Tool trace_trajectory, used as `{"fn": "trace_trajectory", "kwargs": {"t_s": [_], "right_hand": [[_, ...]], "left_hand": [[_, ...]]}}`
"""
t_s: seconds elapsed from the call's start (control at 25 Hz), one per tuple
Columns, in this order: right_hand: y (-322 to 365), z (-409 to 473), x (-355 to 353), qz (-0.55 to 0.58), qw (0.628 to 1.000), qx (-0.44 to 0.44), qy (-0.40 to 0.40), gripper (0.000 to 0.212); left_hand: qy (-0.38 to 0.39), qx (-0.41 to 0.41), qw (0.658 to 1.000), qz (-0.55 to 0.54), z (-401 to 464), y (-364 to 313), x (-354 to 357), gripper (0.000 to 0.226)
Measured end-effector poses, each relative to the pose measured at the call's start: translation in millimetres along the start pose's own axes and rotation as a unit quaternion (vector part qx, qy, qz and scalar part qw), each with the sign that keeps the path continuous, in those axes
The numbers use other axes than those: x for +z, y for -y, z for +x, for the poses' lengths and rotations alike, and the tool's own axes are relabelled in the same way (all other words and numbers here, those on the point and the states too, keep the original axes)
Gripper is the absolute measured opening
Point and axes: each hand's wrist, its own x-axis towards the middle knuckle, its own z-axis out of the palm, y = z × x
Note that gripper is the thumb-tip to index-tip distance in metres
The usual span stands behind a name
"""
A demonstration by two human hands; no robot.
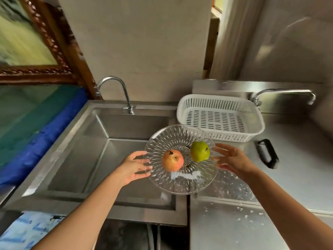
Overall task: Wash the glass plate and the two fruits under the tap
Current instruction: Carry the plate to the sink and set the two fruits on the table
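A clear cut-glass plate (180,183) hangs in the air over the right edge of the steel sink (75,159). On it lie a red-orange apple (172,160) and a green fruit (200,151), both with dark specks of dirt. My left hand (134,166) grips the plate's left rim, fingers under and over the glass. My right hand (232,159) holds the right rim, its fingers partly seen through the glass. The curved tap (115,87) stands behind the sink with no water running.
A white slotted plastic basket (252,130) sits on the steel counter at the right, behind the plate. A second tap (284,94) reaches over the counter's far right. A black object (268,153) lies on the counter. Blue-green sheeting (36,127) borders the sink's left.
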Motion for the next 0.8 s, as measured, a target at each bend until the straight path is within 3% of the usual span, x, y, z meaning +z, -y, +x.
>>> {"fn": "trace_trajectory", "kwargs": {"t_s": [0.44, 0.8], "right_hand": [[-19, 43, 224, 0.049, 0.998, 0.021, 0.046, 0.053], [-22, 127, 309, 0.023, 0.997, 0.023, 0.063, 0.054]], "left_hand": [[-0.045, 0.005, 0.998, 0.033, -13, -36, -230, 0.056], [-0.09, -0.004, 0.995, 0.038, 64, -46, -311, 0.058]]}}
